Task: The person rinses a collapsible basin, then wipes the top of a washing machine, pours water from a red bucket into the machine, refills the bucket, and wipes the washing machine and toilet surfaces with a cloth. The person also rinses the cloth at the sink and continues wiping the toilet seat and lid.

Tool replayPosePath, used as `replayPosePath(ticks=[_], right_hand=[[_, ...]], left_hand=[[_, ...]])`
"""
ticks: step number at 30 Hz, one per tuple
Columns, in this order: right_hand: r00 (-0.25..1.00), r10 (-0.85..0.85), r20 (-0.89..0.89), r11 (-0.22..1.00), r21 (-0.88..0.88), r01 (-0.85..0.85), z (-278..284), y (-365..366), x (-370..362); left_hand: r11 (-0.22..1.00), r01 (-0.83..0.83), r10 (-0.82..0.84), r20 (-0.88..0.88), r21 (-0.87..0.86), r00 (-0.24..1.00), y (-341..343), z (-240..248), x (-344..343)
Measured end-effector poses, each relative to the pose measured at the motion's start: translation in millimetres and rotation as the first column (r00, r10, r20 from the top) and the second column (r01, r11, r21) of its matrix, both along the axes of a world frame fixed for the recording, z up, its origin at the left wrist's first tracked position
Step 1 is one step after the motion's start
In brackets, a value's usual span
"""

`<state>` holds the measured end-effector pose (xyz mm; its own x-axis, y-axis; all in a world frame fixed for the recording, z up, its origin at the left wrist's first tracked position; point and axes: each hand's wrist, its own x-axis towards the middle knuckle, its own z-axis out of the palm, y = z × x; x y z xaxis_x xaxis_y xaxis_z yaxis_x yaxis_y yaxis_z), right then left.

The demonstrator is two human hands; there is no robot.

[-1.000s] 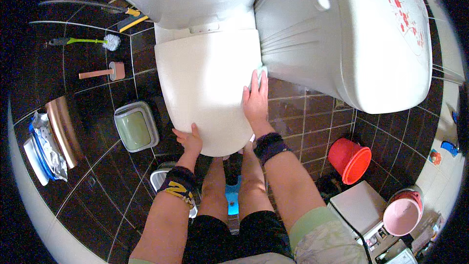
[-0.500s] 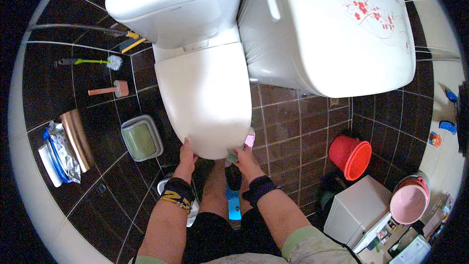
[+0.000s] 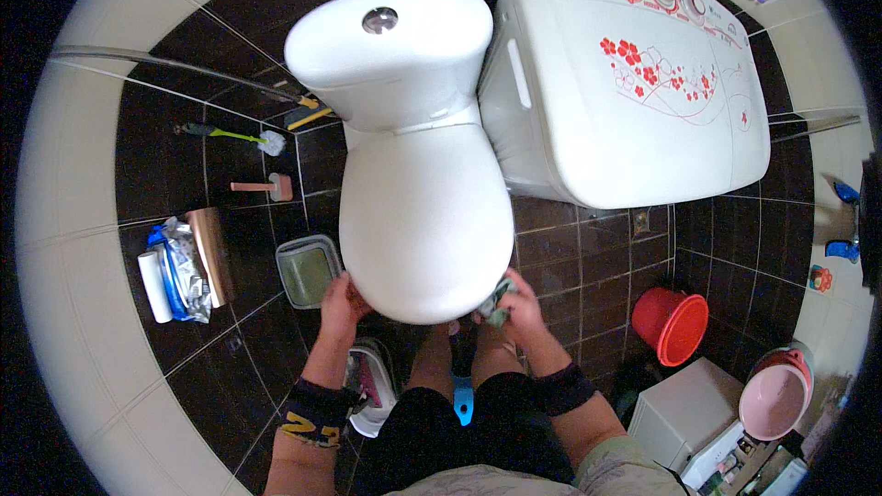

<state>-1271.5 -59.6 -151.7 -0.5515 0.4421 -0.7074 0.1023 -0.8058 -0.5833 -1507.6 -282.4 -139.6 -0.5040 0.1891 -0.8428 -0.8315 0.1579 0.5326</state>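
Note:
A white toilet stands ahead of me, its lid down. My left hand is closed on the left front edge of the lid, its fingers curled in under the rim and their tips hidden. At the right front edge my right hand is closed around a crumpled grey-green cloth, which is against or just beside the rim. Between my legs, below the lid, a blue handle-like piece shows; what it belongs to is hidden.
A white washing machine stands close on the right. On the left are a green-lidded bin, a toilet brush and a copper-coloured holder on the wall. A red bucket and a white cabinet are at right.
My view has shifted, showing more of the tank and the washing machine's knobs. Both hands have moved apart around the lid's front, the right one further along its side with the cloth.

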Motion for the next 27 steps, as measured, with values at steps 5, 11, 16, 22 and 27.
replayPosePath(ticks=[5, 11, 16, 22, 27], right_hand=[[0.993, -0.061, -0.104, 0.983, 0.166, 0.077, 81.5, 71.3, -98.3], [0.959, -0.208, -0.194, 0.958, 0.156, 0.239, 98.1, 84.4, -124.7], [0.974, -0.226, 0.018, 0.966, 0.133, 0.222, 62.2, 45.4, -80.8], [0.977, -0.192, 0.097, 0.977, 0.108, 0.182, 27.0, 2.1, -30.0], [0.978, -0.133, 0.16, 0.99, 0.076, 0.122, 23.2, -10.4, -27.7]], left_hand=[[0.96, 0.133, -0.084, -0.199, 0.248, 0.976, 60.1, 71.0, -100.7], [0.983, 0.134, -0.097, -0.265, 0.128, 0.959, 124.4, 92.5, -171.9], [0.986, 0.121, -0.095, -0.21, 0.115, 0.973, 151.0, 90.7, -206.2], [0.99, 0.127, -0.106, -0.26, 0.066, 0.96, 171.4, 86.0, -224.1], [0.977, 0.134, -0.086, -0.267, 0.165, 0.96, 161.9, 77.7, -225.2]])
